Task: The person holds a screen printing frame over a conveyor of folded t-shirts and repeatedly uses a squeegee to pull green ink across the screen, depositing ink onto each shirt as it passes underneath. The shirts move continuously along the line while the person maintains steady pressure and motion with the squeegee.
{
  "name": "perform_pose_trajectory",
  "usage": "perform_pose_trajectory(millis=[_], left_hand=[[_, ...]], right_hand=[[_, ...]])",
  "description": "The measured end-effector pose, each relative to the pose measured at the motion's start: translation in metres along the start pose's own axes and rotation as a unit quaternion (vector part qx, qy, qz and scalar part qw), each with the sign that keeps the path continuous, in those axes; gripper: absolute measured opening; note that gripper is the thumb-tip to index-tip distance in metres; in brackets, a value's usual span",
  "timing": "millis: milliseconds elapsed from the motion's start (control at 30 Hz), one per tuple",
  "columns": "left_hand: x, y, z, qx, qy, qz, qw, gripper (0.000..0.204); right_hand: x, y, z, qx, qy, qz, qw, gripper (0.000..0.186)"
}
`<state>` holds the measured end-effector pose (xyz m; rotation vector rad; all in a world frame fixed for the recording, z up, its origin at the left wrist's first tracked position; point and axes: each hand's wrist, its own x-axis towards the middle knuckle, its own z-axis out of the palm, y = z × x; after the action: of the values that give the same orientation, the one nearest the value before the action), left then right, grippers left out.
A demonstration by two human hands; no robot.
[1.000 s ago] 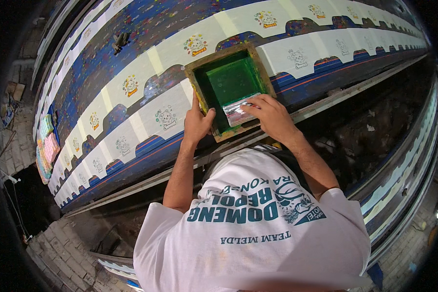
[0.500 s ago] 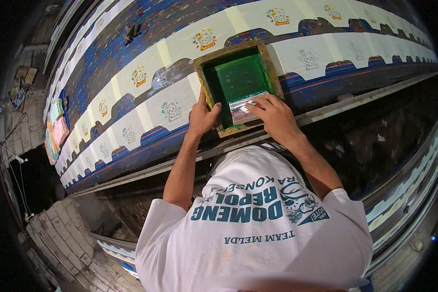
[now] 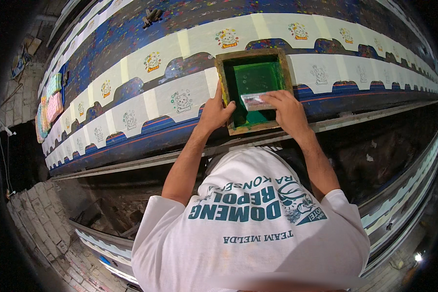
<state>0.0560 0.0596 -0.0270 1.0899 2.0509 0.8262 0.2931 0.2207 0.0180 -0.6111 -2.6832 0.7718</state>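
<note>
Frame (image 3: 253,128) clasped at left edge by half-open left hand (image 3: 215,115) | squeegee (image 3: 253,102) gripped by right hand (image 3: 291,113), mostly closed

My screen (image 3: 256,78) is deep green, its wooden frame (image 3: 253,128) brown with green and yellow smears. My scraper (image 3: 253,101) shows silvery white with reddish patches. My shirt (image 3: 248,263) is white with teal print; the blue table (image 3: 109,46) carries multicoloured specks.

Left hand (image 3: 214,115) gripping (thumb (image 3: 231,105) inward), right fingers (image 3: 273,99) curled
</note>
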Motion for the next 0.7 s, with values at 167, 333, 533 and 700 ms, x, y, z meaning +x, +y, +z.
perform_pose_trajectory(millis=[167, 333, 533, 700], left_hand=[[-0.001, 0.009, -0.004, -0.007, -0.015, -0.009, 1.0, 0.104], [-0.003, 0.008, -0.002, -0.017, -0.007, -0.03, 0.999, 0.092], [0.001, 0.004, -0.008, -0.042, -0.043, -0.019, 0.998, 0.079], [0.0, 0.011, -0.01, -0.028, -0.066, -0.051, 0.996, 0.076]], right_hand=[[0.052, 0.015, 0.014, 0.012, 0.046, -0.021, 0.999, 0.057], [0.099, 0.022, 0.018, -0.036, 0.027, -0.04, 0.998, 0.053], [0.093, 0.018, -0.005, -0.035, -0.128, -0.046, 0.99, 0.049], [0.028, -0.002, -0.016, -0.045, -0.169, -0.106, 0.979, 0.047]])
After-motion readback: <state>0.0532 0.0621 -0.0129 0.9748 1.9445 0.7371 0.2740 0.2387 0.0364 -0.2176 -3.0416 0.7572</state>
